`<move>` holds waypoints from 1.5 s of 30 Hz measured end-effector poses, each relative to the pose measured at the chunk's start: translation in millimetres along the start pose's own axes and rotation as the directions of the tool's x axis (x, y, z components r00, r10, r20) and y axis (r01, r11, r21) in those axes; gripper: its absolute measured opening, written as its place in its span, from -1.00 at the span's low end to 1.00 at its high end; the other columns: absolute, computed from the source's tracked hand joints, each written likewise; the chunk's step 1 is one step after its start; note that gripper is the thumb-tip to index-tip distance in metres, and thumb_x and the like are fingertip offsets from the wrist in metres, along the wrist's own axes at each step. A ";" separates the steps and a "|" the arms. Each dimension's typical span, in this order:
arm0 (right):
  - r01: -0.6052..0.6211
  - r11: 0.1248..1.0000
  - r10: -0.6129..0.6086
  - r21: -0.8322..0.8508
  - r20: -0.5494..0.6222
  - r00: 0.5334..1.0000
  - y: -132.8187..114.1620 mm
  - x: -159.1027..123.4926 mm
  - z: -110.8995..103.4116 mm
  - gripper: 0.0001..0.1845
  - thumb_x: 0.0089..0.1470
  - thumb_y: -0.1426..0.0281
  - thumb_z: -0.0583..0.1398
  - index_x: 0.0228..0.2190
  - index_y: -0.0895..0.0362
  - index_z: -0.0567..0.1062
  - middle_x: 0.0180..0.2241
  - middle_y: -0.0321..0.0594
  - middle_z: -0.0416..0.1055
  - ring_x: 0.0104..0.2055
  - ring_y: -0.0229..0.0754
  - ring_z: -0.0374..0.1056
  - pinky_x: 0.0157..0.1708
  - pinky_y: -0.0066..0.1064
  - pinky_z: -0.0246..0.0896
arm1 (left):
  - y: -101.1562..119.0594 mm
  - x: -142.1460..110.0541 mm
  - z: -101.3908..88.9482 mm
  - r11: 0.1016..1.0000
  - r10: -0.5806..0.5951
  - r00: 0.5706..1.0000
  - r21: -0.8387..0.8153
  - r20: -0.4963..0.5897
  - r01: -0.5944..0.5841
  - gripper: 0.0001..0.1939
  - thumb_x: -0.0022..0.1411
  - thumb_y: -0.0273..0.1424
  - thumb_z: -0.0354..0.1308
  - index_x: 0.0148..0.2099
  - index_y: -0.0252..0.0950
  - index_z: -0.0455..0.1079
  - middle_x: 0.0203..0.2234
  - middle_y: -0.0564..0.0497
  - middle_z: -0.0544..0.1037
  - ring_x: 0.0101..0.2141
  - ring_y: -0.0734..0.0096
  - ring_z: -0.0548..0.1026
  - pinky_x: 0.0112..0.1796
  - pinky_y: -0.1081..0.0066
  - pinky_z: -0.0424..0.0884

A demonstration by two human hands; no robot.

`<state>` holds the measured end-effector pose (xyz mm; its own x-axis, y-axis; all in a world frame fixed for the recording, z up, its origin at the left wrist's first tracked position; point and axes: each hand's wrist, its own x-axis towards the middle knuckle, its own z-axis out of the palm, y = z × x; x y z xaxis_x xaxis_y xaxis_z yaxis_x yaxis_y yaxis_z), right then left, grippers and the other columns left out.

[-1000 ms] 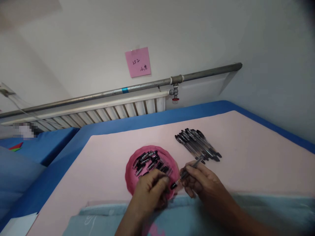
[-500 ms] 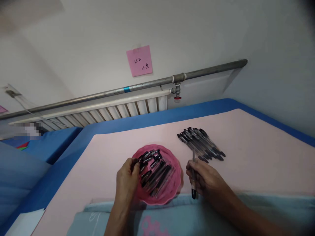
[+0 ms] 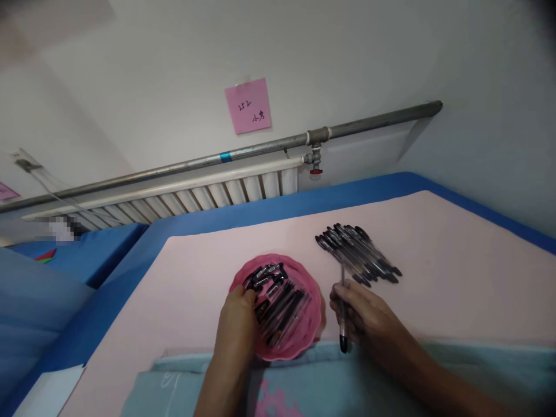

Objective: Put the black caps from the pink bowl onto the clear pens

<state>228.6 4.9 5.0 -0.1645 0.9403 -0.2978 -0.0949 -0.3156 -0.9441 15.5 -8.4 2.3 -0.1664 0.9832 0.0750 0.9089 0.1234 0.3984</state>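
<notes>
My right hand is closed around a clear pen, held almost upright with its black end down and no cap visible on its upper end. To the left stands a round pink basket with a wavy rim. Inside it lie several black pen caps and, nearer the front, several clear pen parts with dark lengths. My left hand reaches over the basket's left side, fingers curled down among the caps. Its fingertips, and whatever they grip, are hidden.
Beyond my right hand, several capped black pens lie side by side on the pink tabletop. A light blue cloth lies along the near edge. At the back, a radiator and a pipe run along the wall.
My left hand has shifted right and turned further over, so its fingertips are now out of sight in the basket. My right hand keeps the pen nearly still.
</notes>
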 end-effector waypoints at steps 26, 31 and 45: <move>0.026 0.996 -0.026 -0.085 0.009 1.000 -2.8 -3.5 4.2 -0.66 -0.04 0.11 0.10 -0.61 0.09 0.23 -0.74 -0.45 0.13 -0.73 -0.37 0.02 -0.71 -0.50 -0.09 | 6.7 1.5 -1.6 0.975 -0.080 0.992 0.215 0.095 0.058 -0.75 0.19 -0.49 -0.11 -0.24 -0.30 0.40 -0.28 -0.12 0.46 -0.35 0.32 0.44 -0.35 0.40 0.26; 0.022 0.996 -0.022 -0.081 0.010 1.000 -1.4 -2.3 4.0 -0.66 -0.04 0.11 0.10 -0.62 0.09 0.22 -0.74 -0.46 0.14 -0.73 -0.37 0.03 -0.71 -0.50 -0.09 | 2.7 4.1 -9.5 0.994 -0.057 0.976 0.075 -0.208 0.074 -0.74 0.23 -0.48 -0.16 -0.23 -0.29 0.37 -0.32 -0.07 0.44 -0.33 0.35 0.41 -0.29 0.39 0.29; 0.041 0.996 -0.039 -0.079 0.022 0.999 -1.6 -2.9 4.2 -0.65 -0.04 0.10 0.10 -0.63 0.09 0.23 -0.73 -0.44 0.18 -0.73 -0.36 0.04 -0.71 -0.50 -0.09 | 11.7 13.7 2.2 0.995 0.043 0.993 -0.080 -0.109 -0.052 -0.73 0.20 -0.49 -0.12 -0.22 -0.27 0.42 -0.29 -0.04 0.49 -0.25 0.33 0.43 -0.20 0.36 0.31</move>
<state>225.1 2.1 8.0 -0.1824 0.9489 -0.2574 -0.0233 -0.2659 -0.9637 24.7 6.7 5.9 -0.1679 0.9671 0.1913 0.8828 0.0611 0.4657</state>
